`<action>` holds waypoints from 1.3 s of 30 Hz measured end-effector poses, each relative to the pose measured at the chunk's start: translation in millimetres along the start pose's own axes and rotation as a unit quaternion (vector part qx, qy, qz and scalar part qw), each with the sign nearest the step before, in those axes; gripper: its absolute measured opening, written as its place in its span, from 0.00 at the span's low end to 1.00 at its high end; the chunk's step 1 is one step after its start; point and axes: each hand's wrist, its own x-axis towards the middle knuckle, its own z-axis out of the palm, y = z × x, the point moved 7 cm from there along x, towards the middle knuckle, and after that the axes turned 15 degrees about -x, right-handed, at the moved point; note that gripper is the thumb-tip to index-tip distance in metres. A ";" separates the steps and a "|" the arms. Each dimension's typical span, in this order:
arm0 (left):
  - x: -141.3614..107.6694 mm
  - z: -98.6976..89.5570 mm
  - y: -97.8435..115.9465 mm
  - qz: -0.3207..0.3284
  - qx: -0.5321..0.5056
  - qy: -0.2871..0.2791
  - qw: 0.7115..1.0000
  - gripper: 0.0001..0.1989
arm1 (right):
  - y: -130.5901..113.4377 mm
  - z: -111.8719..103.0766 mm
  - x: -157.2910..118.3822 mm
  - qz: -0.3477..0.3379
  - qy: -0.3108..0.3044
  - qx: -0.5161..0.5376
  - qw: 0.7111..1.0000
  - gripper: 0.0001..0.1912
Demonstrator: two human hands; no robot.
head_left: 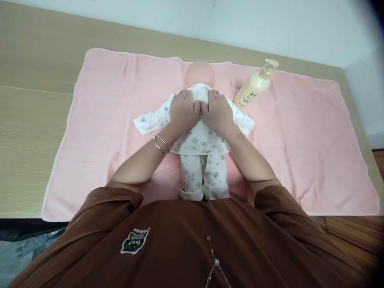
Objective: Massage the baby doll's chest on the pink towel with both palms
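A baby doll (200, 75) in a white printed top (200, 141) and matching trousers (216, 170) lies stretched out, its smooth head pointing away from me and no face showing. My left hand (183, 111) rests flat on the left side of the doll's upper body, fingers extended. On the other side, my right hand (218, 113) lies flat in the same way. The two thumbs meet or nearly meet over the middle. Neither hand grips anything. The doll's sleeves spread out to both sides, and its trouser cuffs reach close to my shirt.
Under the doll is a pink blanket (309, 136) with a pale edge, spread on a light wooden-looking table (33, 120). A cream pump bottle (253, 89) is on the blanket to the right of the doll's head. A white wall (270, 28) borders the table's far edge.
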 end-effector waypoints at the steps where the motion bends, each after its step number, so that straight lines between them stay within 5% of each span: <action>1: 0.2 -0.1 -0.3 -0.001 0.002 0.001 1.000 0.33 | -0.6 -0.4 -0.8 0.000 0.001 0.001 1.000 0.33; 39: -4.9 -9.6 5.6 -0.011 0.009 0.007 1.000 0.29 | 5.7 -4.7 0.6 -0.026 0.031 0.019 0.999 0.27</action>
